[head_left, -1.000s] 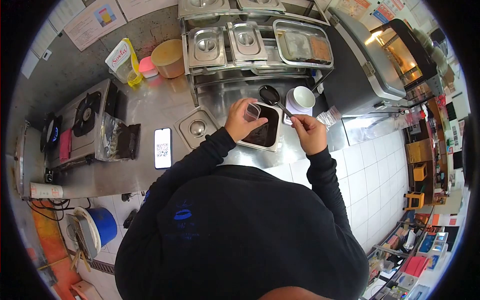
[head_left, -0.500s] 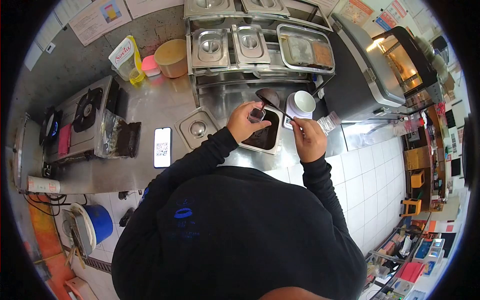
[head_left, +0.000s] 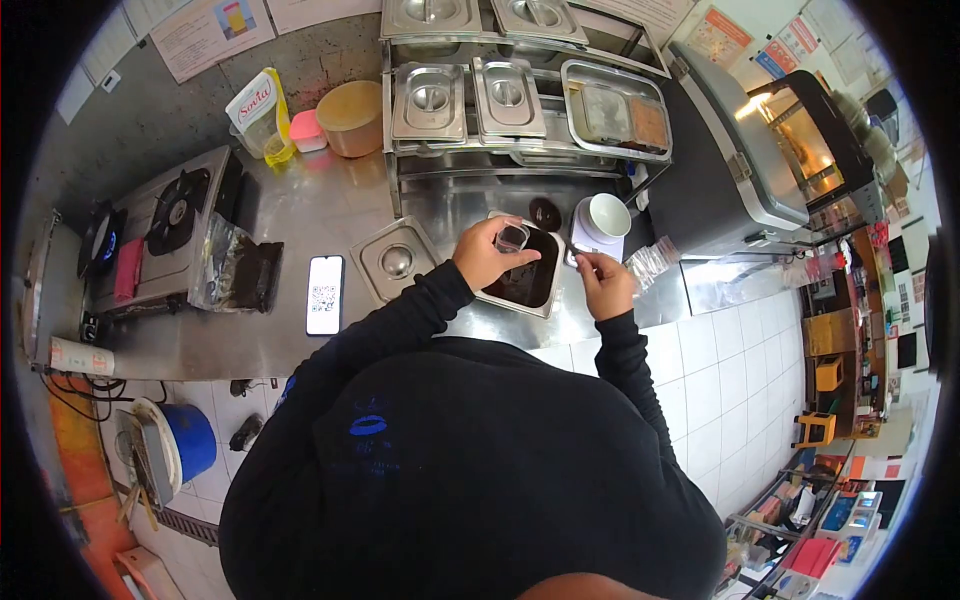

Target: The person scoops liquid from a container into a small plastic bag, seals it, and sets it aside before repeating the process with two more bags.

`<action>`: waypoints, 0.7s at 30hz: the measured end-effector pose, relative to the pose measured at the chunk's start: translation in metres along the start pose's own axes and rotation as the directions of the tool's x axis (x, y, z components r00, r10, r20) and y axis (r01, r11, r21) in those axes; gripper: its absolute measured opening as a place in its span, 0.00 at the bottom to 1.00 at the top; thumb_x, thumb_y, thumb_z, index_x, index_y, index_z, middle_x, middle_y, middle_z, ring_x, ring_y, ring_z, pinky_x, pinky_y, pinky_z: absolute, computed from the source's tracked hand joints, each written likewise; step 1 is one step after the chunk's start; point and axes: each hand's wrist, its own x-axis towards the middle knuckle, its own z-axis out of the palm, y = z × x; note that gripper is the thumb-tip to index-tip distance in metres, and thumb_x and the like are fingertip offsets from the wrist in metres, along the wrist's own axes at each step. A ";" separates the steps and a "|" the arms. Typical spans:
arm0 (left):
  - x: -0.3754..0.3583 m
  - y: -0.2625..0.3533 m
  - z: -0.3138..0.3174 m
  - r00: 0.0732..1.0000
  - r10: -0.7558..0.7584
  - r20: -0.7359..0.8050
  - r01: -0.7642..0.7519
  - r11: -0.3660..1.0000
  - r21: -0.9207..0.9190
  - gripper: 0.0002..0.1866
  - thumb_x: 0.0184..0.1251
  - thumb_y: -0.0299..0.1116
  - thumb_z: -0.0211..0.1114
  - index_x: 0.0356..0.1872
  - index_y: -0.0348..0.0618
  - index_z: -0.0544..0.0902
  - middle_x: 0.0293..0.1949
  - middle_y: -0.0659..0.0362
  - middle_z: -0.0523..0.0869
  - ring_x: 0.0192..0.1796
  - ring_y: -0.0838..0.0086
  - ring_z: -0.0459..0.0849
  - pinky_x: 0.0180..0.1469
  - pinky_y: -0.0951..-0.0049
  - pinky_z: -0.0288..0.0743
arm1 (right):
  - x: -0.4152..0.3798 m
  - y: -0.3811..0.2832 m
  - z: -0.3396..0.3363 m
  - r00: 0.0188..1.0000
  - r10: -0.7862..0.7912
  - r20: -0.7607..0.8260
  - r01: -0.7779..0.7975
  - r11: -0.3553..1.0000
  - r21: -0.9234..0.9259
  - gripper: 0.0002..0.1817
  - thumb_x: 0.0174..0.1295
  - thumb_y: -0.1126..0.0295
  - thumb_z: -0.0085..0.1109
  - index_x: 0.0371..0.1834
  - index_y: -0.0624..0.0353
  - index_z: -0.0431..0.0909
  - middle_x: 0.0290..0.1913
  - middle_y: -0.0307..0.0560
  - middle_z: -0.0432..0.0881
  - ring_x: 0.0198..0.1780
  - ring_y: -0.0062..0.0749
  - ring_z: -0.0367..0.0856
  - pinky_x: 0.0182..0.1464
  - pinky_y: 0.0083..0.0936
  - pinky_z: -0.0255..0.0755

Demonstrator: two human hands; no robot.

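My left hand is closed around a small clear plastic cup with something dark in it, held over a steel pan of dark liquid. In my right hand, the thumb and fingers pinch the handle of a ladle. Its dark bowl is just beyond the pan's far right corner, apart from the cup. Right beside the ladle stands a white scale bearing a white bowl. Left of the pan lies its steel lid.
A phone showing a code lies on the counter, near a gas stove with one blue flame lit. Clear plastic cups lie by my right hand. A rack with lidded pans stands behind, next to a dark oven-like appliance.
The ladle's bowl has moved from above the cup to the right and down, and now looks level. My right hand has shifted slightly left and toward me. The left hand still holds the cup.
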 end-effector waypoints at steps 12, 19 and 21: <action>-0.002 0.008 -0.007 0.998 -0.009 -0.062 0.010 1.000 0.015 0.29 0.40 0.36 0.84 0.30 0.44 0.66 0.23 0.66 0.70 0.26 0.84 0.67 0.26 0.80 0.63 | 0.008 -0.082 0.023 0.944 -0.315 0.095 0.266 0.901 0.343 0.13 0.58 0.70 0.66 0.43 0.64 0.79 0.34 0.52 0.82 0.36 0.34 0.84 0.37 0.25 0.76; -0.004 0.036 -0.020 0.998 0.027 0.058 -0.015 0.979 -0.203 0.17 0.55 0.29 0.73 0.36 0.44 0.70 0.31 0.68 0.73 0.32 0.85 0.69 0.34 0.79 0.66 | 0.012 -0.088 0.028 0.982 -0.149 0.116 0.090 0.909 0.408 0.06 0.58 0.75 0.66 0.33 0.66 0.80 0.31 0.42 0.83 0.32 0.20 0.81 0.36 0.17 0.75; -0.007 0.043 -0.025 0.981 -0.165 0.102 0.194 0.817 -0.543 0.11 0.64 0.30 0.66 0.38 0.42 0.72 0.33 0.67 0.75 0.35 0.85 0.72 0.39 0.81 0.68 | 0.010 -0.087 0.024 0.989 -0.082 0.127 0.013 0.883 0.469 0.06 0.58 0.76 0.66 0.33 0.66 0.79 0.32 0.40 0.84 0.33 0.15 0.80 0.37 0.15 0.75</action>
